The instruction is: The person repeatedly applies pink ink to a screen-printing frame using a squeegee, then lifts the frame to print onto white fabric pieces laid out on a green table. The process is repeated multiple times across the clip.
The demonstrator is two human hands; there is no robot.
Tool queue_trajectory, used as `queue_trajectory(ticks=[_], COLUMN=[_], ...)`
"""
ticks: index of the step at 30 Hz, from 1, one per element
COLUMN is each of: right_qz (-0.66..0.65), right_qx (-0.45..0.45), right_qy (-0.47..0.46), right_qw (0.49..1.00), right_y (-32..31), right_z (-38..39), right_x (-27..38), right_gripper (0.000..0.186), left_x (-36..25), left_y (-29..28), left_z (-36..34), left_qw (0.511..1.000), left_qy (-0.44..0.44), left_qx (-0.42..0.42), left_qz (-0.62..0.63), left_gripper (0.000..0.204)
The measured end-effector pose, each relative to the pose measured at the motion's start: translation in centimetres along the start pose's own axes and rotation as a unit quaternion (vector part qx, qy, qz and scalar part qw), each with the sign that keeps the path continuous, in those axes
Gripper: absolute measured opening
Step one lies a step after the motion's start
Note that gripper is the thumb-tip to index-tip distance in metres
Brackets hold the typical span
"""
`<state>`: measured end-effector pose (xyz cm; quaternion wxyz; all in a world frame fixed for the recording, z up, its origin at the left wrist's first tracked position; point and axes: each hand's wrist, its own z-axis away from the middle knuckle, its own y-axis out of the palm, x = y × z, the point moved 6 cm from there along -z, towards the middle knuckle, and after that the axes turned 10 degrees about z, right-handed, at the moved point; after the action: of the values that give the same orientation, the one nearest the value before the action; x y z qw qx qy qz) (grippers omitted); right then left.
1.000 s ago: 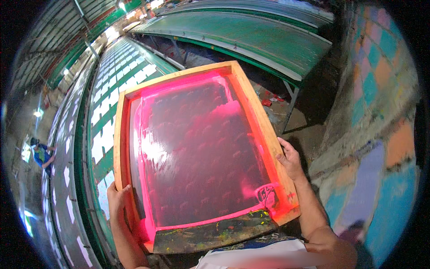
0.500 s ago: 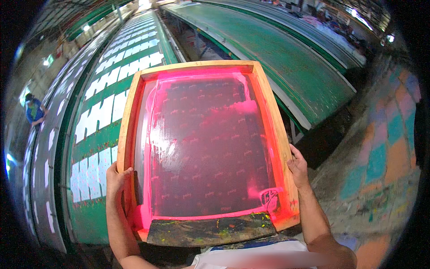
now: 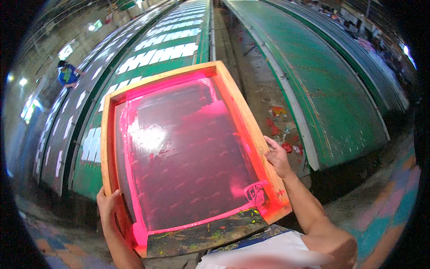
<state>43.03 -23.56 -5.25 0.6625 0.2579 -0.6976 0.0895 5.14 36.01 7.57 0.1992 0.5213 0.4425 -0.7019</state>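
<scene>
Green tables (image 3: 320,89) stretch into the distance, white sheets (image 3: 179,53) on one. From my end I see the frame (image 3: 244,112) tilted before the torso (image 3: 277,246), pink ink (image 3: 139,233) bordering its dark mesh (image 3: 192,166). Left hand (image 3: 109,205) and right hand (image 3: 278,159), well apart, clamp part-curled on opposite rails (image 3: 105,148); some fingertips are hidden from me.

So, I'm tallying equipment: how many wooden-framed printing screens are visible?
1: the wooden-framed printing screen, held between the left hand and right hand. Others may be hidden from view.
</scene>
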Motion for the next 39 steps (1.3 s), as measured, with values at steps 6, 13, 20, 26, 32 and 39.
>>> queue_trajectory(ticks=[6,13,20,26,32,39], right_qz=[0.06,0.079,0.165,0.163,0.146,0.161], right_qx=[0.122,0.25,0.378,0.497,0.496,0.47], right_qy=[0.07,0.103,-0.016,0.087,0.095,0.071], right_qw=[0.988,0.959,0.911,0.848,0.851,0.865], right_y=[7.8,21.1,33.9,42.9,44.5,42.7], right_z=[-6.6,-12.9,-24.6,-32.0,-35.0,-37.2], right_x=[-0.1,4.9,4.0,2.6,2.8,4.3], right_gripper=[0.076,0.066,0.072,0.08,0.079,0.079], left_x=[4.9,5.8,4.6,2.8,-4.2,-3.8], left_y=[-10.2,-17.8,-17.6,-16.1,-13.7,-10.6], left_z=[9.0,21.0,25.8,27.0,25.6,23.2], left_qw=[0.992,0.955,0.914,0.876,0.849,0.838], left_qy=[-0.044,-0.134,-0.157,-0.165,-0.187,-0.207], left_qx=[-0.116,-0.263,-0.359,-0.441,-0.489,-0.478], left_qz=[-0.014,0.022,0.109,0.105,0.078,0.161], left_gripper=[0.04,0.042,0.046,0.046,0.043,0.046])
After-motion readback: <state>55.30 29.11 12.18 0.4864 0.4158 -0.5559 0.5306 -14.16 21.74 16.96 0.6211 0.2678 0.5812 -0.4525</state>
